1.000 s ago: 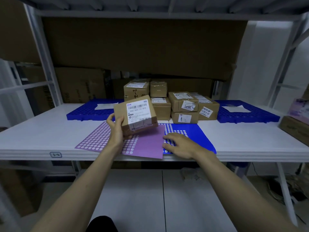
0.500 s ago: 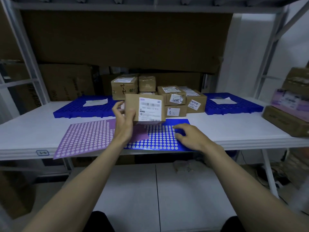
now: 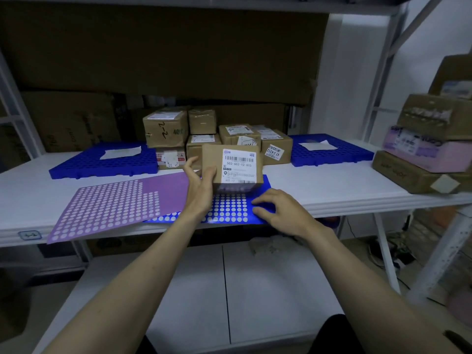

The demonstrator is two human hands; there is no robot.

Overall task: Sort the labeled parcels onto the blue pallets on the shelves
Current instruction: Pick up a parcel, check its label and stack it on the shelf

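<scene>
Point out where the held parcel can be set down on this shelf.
Free: left blue pallet around its paper slip; right blue pallet around its slip; white shelf between them and the right stack. Crowded: parcel pile at the back middle; sticker sheets in front.

Pretty clearly a stockroom or parcel sorting room: white metal shelving (image 3: pixel 383 80), big flattened cardboard sheets (image 3: pixel 163 52) behind it, a pile of labeled brown parcels (image 3: pixel 217 139) with barcodes, blue plastic pallets (image 3: pixel 102 164) on the shelf, and more stacked boxes (image 3: pixel 429 149) off to the right.
</scene>
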